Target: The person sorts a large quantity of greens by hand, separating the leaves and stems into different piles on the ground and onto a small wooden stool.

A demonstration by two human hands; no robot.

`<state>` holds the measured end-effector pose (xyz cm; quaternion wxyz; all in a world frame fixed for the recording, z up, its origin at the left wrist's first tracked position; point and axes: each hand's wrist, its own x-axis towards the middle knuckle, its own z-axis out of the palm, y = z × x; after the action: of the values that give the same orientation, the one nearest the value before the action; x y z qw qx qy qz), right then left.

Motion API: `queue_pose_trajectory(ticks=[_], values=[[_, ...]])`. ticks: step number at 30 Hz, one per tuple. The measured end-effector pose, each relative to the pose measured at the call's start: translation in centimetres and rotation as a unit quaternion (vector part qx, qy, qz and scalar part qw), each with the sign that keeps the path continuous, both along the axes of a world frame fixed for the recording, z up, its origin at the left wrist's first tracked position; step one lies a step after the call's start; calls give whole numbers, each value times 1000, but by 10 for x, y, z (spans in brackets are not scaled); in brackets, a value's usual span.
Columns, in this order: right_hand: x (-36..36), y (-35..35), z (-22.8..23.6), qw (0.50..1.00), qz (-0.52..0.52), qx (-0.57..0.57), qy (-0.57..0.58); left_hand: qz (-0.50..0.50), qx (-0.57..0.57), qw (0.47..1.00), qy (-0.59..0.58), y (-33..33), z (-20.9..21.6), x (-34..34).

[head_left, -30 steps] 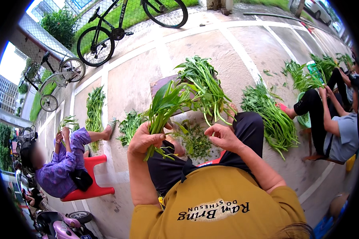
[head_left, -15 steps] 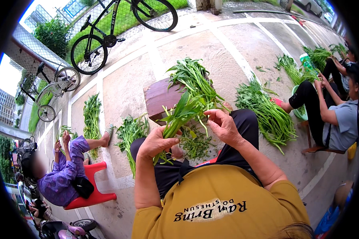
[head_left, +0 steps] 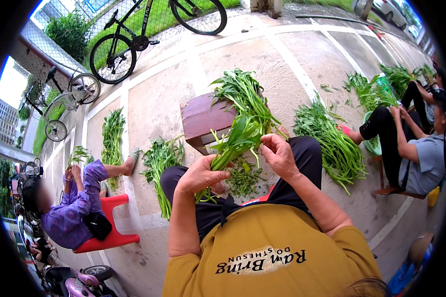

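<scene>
- Our left hand (head_left: 202,176) has its grip clamped round a bunch of leafy greens (head_left: 236,142), thumb across the stems, leaves pointing up and to the right.
- Our right hand (head_left: 281,157) is at the right edge of that bunch, fingers bent; we cannot tell whether its grip is pinched on a stem.
- The bunch is in front of us, above our lap; beyond it we see a low brown worktop (head_left: 203,119), with a pile of long-stemmed greens (head_left: 244,94) over its right side.
- Between our legs, loose leaves (head_left: 245,182) are scattered on the ground.
- We have a large heap of greens (head_left: 334,148) on the ground to our right and a smaller heap (head_left: 162,166) to our left.
- Farther left, a person in purple (head_left: 74,213) sits on a red stool (head_left: 115,225).
</scene>
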<state>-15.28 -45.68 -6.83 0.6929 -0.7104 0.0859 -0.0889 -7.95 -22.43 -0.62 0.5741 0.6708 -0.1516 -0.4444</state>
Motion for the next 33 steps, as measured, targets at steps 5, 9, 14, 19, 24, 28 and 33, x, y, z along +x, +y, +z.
queue_pose_trajectory(ticks=[5,9,14,19,24,28,33], values=[[0,3,4,995,11,97,13,3,18,1000,-15,4,-4,0],[2,3,4,993,38,110,15,4,23,1000,-17,4,-4,1],[4,8,3,990,50,130,24,8,12,1000,-9,4,-4,0],[5,8,6,980,22,196,38,19,7,1000,-3,6,-4,1],[3,2,2,971,20,236,38,38,-1,999,-6,7,-7,3],[1,5,3,974,28,220,49,51,34,997,-38,7,-4,8],[-2,3,-2,980,59,183,53,51,50,972,-223,14,-6,18]])
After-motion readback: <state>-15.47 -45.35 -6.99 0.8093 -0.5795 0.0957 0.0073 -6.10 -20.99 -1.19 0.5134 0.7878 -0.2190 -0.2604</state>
